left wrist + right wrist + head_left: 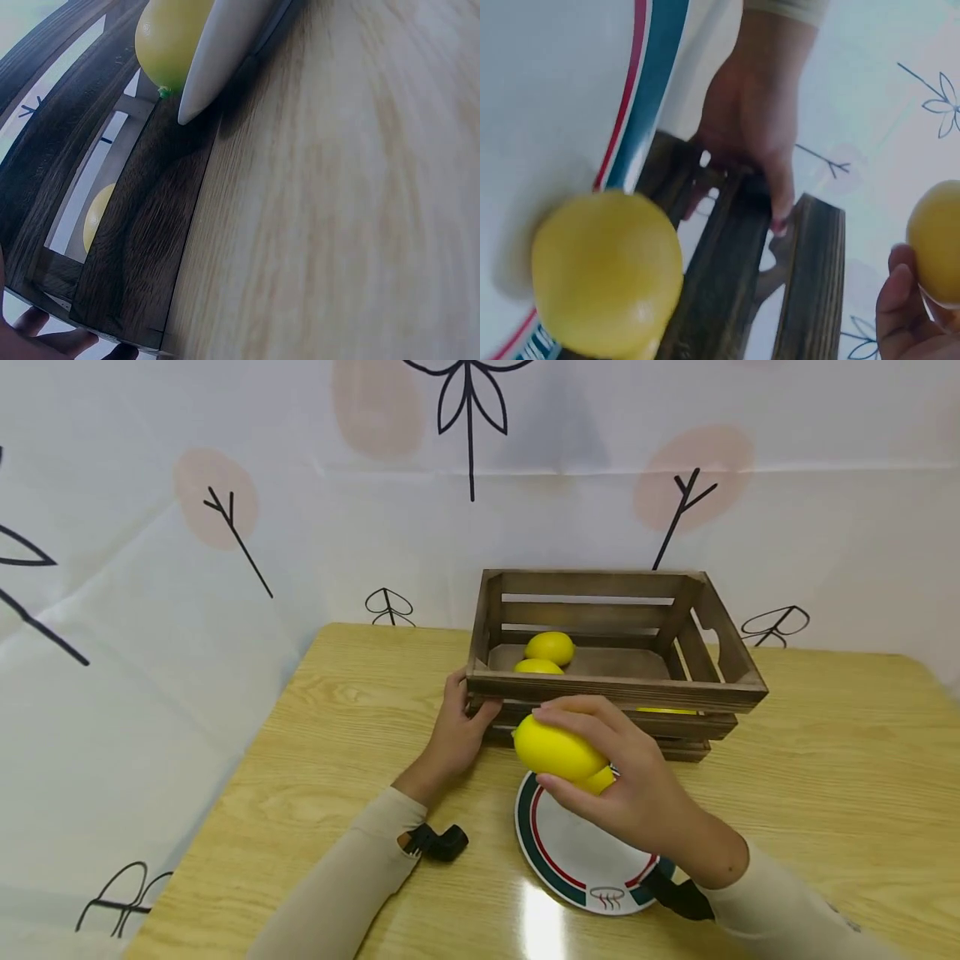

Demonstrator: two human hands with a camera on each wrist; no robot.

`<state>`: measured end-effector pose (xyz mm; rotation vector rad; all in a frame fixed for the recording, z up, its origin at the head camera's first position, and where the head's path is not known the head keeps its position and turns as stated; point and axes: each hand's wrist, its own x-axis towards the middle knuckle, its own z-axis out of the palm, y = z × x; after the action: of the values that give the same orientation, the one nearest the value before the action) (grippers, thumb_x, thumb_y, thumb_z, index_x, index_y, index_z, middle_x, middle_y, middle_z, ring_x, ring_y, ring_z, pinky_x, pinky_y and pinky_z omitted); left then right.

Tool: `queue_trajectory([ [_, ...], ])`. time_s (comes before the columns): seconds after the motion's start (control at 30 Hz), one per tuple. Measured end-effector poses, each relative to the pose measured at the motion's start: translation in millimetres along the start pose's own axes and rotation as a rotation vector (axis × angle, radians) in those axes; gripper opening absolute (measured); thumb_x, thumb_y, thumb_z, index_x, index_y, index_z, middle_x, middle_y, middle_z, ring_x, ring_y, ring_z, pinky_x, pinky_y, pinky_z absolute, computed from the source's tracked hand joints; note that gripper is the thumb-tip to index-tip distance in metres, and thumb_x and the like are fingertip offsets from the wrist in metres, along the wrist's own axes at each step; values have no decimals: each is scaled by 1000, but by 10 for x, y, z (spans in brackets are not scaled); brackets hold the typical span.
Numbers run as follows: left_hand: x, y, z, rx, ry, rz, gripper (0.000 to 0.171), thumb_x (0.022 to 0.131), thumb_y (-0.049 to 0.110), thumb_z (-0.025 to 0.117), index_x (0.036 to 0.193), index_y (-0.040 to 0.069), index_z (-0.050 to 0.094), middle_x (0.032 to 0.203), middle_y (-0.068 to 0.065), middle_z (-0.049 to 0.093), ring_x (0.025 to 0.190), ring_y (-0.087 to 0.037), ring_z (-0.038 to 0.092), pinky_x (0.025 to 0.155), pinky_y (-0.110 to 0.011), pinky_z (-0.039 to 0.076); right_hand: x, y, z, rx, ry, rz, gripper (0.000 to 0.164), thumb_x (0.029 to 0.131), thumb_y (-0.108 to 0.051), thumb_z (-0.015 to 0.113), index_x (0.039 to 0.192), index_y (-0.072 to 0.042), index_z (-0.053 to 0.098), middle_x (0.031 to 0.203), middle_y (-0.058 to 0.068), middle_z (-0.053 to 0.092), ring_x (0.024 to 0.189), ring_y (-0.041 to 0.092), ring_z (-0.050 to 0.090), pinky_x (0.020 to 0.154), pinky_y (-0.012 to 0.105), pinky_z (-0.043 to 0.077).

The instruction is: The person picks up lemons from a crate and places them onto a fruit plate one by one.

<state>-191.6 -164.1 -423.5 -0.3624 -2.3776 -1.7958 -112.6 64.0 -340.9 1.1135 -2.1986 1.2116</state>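
Observation:
My right hand [637, 785] holds a yellow lemon [558, 749] between thumb and fingers, above the plate and in front of the crate. Below it a second lemon [607, 274] lies on the white plate [555, 852], which has a green and red rim; in the head view the raised lemon and hand mostly hide it. At the front left corner of the brown wooden crate [615, 689], my left hand [453, 735] grips the slats, thumb on the front and fingers round the side. Inside the crate lie two lemons, one farther back [551, 647] and one behind the front slat [538, 667].
Through the crate's front gap on the right, another bit of yellow [666, 711] shows. Everything stands on a light wooden table [337, 710]. A white cloth [300, 527] with plant drawings hangs behind it and along the left. The plate's far edge lies close to the crate's front.

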Motion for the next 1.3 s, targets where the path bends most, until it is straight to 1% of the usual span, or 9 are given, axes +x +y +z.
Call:
queue_trajectory([
  [0.07,4,13,7,2,-1,-4,57,102,31,59,151,11,38,155,-9,28,144,-29,36,118,-51,30,-30,-9,21,7,-17,31,65,71,-7,88,131,-16,63,134,5,57,117,16,58,85,24,53],
  [0.2,15,22,3,18,-7,2,58,102,34,59,150,10,37,153,-9,30,144,-28,36,118,-51,30,-59,-15,49,28,-47,56,65,73,-8,88,132,-18,62,135,4,57,120,17,57,88,27,54],
  [0.4,29,28,-45,18,11,36,60,101,40,57,150,11,38,152,-8,30,143,-29,36,117,-53,31,-29,14,81,25,-103,32,63,78,-12,86,135,-19,61,136,4,56,119,16,57,90,26,54],
  [0.6,29,14,-75,31,14,18,53,103,30,58,149,12,42,154,-7,28,143,-29,36,117,-52,30,-11,38,103,20,-128,12,62,78,-13,86,135,-18,61,135,3,56,118,17,58,92,27,54],
  [0.77,37,27,-88,36,27,8,53,102,34,58,148,13,41,154,-6,29,143,-28,36,118,-52,29,6,50,106,17,-129,-3,62,79,-13,86,135,-17,61,135,3,56,116,16,59,92,28,55],
  [0.97,49,27,-83,44,16,-2,52,103,30,58,148,11,42,154,-7,29,144,-28,35,118,-51,28,-13,65,110,37,-158,18,59,81,-15,84,135,-18,61,135,2,55,115,14,59,90,28,55],
  [1.13,61,33,-74,43,20,22,57,102,39,58,149,12,40,154,-7,29,143,-29,36,117,-53,30,-32,98,129,23,-200,13,58,83,-17,83,136,-19,60,136,0,55,114,14,60,86,28,56],
  [1.2,53,25,-51,43,20,21,59,101,43,58,149,13,39,153,-7,29,143,-29,36,117,-53,30,-64,110,141,6,-226,15,57,84,-18,82,137,-20,60,136,1,55,112,13,61,85,27,56],
  [1.3,29,-4,14,48,-4,7,61,101,46,57,148,11,41,153,-8,29,144,-28,33,118,-52,28,-147,125,143,-11,-257,24,57,85,-19,82,137,-20,60,135,0,55,109,12,62,84,27,56],
])
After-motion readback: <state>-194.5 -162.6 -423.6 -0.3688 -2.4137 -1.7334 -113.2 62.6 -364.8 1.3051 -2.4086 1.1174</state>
